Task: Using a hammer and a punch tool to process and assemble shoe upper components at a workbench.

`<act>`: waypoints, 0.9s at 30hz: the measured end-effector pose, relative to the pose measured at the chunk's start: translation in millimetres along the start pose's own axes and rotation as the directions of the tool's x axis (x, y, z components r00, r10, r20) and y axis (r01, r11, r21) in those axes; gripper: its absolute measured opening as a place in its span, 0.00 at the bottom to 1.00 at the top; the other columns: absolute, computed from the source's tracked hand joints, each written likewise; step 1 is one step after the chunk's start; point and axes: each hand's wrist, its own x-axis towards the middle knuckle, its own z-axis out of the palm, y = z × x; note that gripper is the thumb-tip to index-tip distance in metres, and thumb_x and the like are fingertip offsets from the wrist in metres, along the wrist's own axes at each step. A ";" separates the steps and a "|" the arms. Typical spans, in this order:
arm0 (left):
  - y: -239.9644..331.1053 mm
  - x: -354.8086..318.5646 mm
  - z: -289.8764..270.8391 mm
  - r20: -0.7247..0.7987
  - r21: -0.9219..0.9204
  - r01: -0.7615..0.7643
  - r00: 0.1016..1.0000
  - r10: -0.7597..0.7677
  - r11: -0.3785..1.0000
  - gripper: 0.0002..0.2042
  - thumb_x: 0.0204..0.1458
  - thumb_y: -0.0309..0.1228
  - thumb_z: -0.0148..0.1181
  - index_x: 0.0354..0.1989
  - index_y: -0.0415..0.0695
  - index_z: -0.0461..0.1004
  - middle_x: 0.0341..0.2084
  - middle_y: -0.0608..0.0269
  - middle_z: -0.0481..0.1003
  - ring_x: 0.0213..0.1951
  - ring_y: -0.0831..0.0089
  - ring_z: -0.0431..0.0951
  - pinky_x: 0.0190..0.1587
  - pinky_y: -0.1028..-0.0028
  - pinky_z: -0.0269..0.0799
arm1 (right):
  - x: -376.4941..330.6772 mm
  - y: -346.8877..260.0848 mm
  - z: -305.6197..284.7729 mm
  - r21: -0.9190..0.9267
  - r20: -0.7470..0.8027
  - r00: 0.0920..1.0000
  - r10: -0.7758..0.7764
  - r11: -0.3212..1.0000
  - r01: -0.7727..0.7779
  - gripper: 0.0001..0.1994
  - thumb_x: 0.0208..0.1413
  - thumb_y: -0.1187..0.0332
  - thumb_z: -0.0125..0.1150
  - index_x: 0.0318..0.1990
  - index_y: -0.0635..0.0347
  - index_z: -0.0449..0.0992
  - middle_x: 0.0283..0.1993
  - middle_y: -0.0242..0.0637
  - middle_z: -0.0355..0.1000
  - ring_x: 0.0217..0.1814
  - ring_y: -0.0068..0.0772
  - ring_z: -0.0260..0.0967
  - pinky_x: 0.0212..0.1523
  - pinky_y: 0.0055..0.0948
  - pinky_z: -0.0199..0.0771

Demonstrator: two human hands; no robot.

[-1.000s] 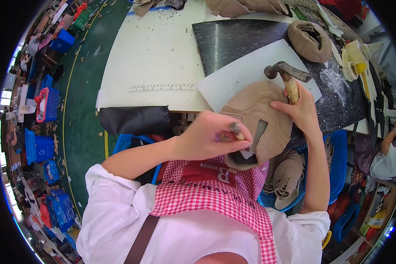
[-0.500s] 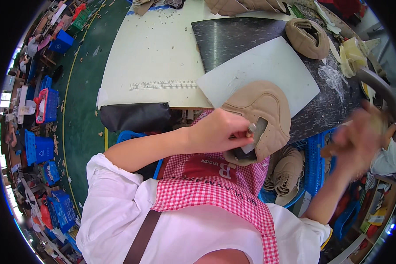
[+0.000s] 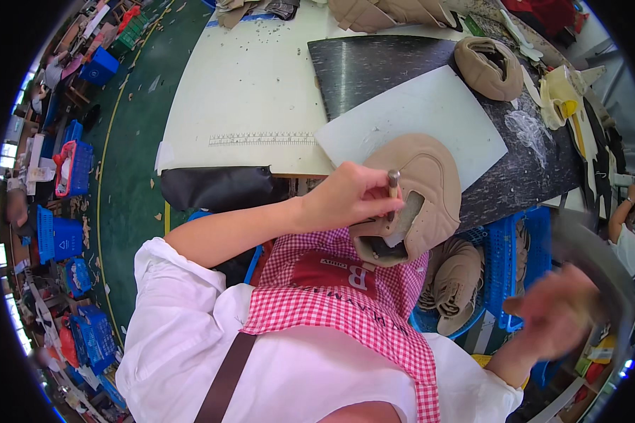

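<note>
The left hand (image 3: 349, 197) pinches a metal punch (image 3: 393, 185) upright on the tan shoe upper (image 3: 430, 194) at the table's near edge; the right hand (image 3: 554, 314), blurred, grips a hammer (image 3: 593, 261) raised off to the side; judging by that, the punching is under way, not finished.

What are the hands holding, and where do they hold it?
The left hand pinches a small metal punch by its shaft, set on the tan shoe upper. The right hand grips a hammer by its handle; both are blurred.

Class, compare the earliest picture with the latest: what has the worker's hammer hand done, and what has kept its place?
The right hand swung the hammer away from the tan shoe upper, out to the person's right and lower; both are now motion-blurred. The left hand stayed put, pinching the metal punch upright on the upper over the white cutting board.
</note>
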 end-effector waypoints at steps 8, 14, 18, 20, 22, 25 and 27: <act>-1.9 3.3 6.5 -0.045 -0.015 -0.006 0.999 0.005 1.000 0.06 0.50 0.28 0.57 0.30 0.38 0.71 0.25 0.65 0.75 0.28 0.78 0.75 0.31 0.79 0.71 | -4.4 22.0 26.7 -0.239 0.581 0.785 0.216 0.967 -0.089 0.12 0.50 0.69 0.58 0.40 0.65 0.70 0.35 0.40 0.67 0.31 0.36 0.66 0.33 0.26 0.64; 3.6 7.4 1.0 -0.057 -0.149 0.045 0.997 -0.054 0.988 0.06 0.51 0.26 0.55 0.31 0.35 0.71 0.25 0.66 0.74 0.29 0.81 0.75 0.32 0.81 0.72 | 12.4 10.0 -10.9 0.286 0.117 0.993 0.004 0.958 -0.037 0.08 0.51 0.70 0.52 0.36 0.64 0.70 0.27 0.39 0.70 0.22 0.26 0.63 0.26 0.28 0.67; 15.7 14.1 10.7 0.170 0.624 -0.398 0.909 0.381 0.673 0.05 0.50 0.25 0.56 0.32 0.36 0.72 0.25 0.66 0.75 0.29 0.82 0.75 0.29 0.81 0.72 | -5.9 18.4 -23.3 0.114 0.378 0.875 -0.303 0.953 0.281 0.08 0.51 0.71 0.52 0.36 0.64 0.71 0.32 0.41 0.71 0.28 0.38 0.66 0.32 0.28 0.67; 9.3 14.5 3.3 0.073 0.485 -0.250 0.967 0.246 0.838 0.05 0.50 0.25 0.56 0.32 0.36 0.72 0.25 0.65 0.75 0.28 0.82 0.75 0.30 0.82 0.71 | 2.9 16.9 39.9 -0.426 0.676 0.735 0.052 0.841 0.333 0.09 0.48 0.71 0.58 0.37 0.60 0.73 0.31 0.43 0.67 0.34 0.36 0.67 0.33 0.29 0.65; -0.4 14.5 0.5 -0.099 0.012 0.077 0.992 -0.076 0.997 0.05 0.50 0.25 0.55 0.32 0.35 0.72 0.25 0.63 0.75 0.28 0.82 0.75 0.31 0.82 0.71 | 4.0 37.0 36.8 -0.337 0.642 0.761 0.087 0.925 0.178 0.10 0.47 0.71 0.59 0.39 0.61 0.72 0.31 0.42 0.67 0.34 0.36 0.67 0.33 0.28 0.65; -1.8 17.5 -3.6 -0.121 -0.376 0.083 0.983 -0.138 0.923 0.06 0.50 0.25 0.55 0.33 0.35 0.71 0.26 0.63 0.75 0.29 0.81 0.75 0.32 0.82 0.72 | 9.1 30.1 18.8 -0.311 0.410 0.870 0.274 0.939 -0.149 0.11 0.50 0.67 0.57 0.40 0.63 0.72 0.30 0.39 0.70 0.32 0.32 0.68 0.34 0.26 0.66; 3.4 12.9 -5.2 -0.116 -0.157 0.060 0.990 -0.079 0.986 0.07 0.50 0.26 0.56 0.34 0.35 0.71 0.26 0.62 0.75 0.28 0.81 0.75 0.31 0.81 0.72 | 10.1 18.1 -13.0 -0.091 -0.003 0.978 0.210 0.974 -0.209 0.14 0.53 0.63 0.54 0.41 0.64 0.72 0.29 0.37 0.70 0.32 0.28 0.68 0.34 0.24 0.67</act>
